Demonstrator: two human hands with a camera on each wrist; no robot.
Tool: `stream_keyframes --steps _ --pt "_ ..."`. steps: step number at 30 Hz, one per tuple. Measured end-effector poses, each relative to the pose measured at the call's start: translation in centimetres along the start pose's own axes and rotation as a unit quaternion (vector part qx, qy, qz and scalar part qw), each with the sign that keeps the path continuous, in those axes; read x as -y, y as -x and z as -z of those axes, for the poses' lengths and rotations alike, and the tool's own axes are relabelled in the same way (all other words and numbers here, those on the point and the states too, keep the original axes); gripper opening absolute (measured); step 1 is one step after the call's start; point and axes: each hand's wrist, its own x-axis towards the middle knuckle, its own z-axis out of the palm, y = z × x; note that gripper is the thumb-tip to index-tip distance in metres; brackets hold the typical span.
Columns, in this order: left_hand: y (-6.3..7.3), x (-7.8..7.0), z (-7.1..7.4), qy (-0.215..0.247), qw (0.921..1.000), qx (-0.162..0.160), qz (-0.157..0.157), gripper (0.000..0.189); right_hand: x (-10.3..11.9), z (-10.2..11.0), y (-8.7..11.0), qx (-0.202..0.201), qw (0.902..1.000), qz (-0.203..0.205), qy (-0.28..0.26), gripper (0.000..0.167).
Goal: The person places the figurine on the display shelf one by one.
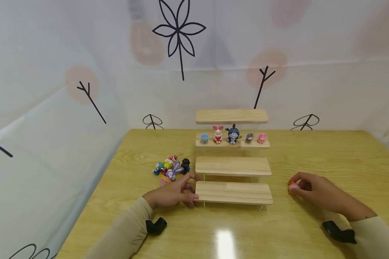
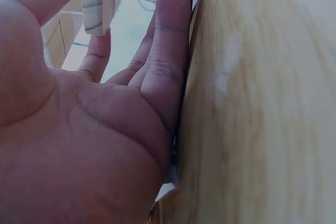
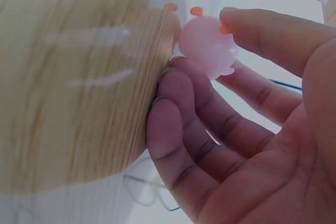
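Note:
A tiered wooden display shelf stands in the middle of the table. At the left end of its lowest board, my left hand pinches the edge between thumb and fingers; the board's end shows between them in the left wrist view. Right of the shelf, my right hand holds a small pink figurine with orange tips at the tabletop. Thumb and fingers grip its rounded body, and its far side is hidden. Beside my left hand lies a pile of small toy figurines.
On the second board from the top sit several figurines, among them a pink-eared one and a dark blue one. A black-haired figurine is at the pile's right. A patterned white cloth hangs behind the table.

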Motion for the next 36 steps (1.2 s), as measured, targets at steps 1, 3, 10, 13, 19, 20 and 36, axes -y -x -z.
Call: stream_keyframes --steps 1,3,10,13,19,20,36 --pt "0.0 0.1 0.0 0.0 1.0 -0.001 0.001 0.052 0.0 0.0 0.0 -0.002 1.0 0.005 0.0 0.018" --pt "0.0 0.1 -0.1 0.0 1.0 0.0 -0.001 0.052 0.0 -0.1 0.1 -0.007 0.9999 0.011 0.0 0.017" --pt "-0.1 -0.2 0.1 -0.004 1.0 0.008 -0.004 0.054 0.5 0.1 0.2 -0.028 0.9994 -0.001 0.02 0.019" --pt "-0.1 -0.2 0.1 -0.008 0.9999 0.008 -0.005 0.053 1.0 0.4 0.1 -0.047 0.9986 -0.003 0.025 0.021" --pt "0.0 0.1 0.0 -0.004 1.0 0.008 0.0 0.052 2.6 0.8 0.2 -0.093 0.9951 0.03 0.015 0.021" --pt "0.0 0.1 0.0 -0.003 1.0 0.007 0.001 0.051 2.9 0.8 0.2 -0.102 0.994 0.039 0.012 0.021" --pt "-0.1 0.2 -0.1 0.007 1.0 0.002 -0.002 0.05 8.5 0.5 -0.8 -0.22 0.9608 0.169 -0.006 0.033"
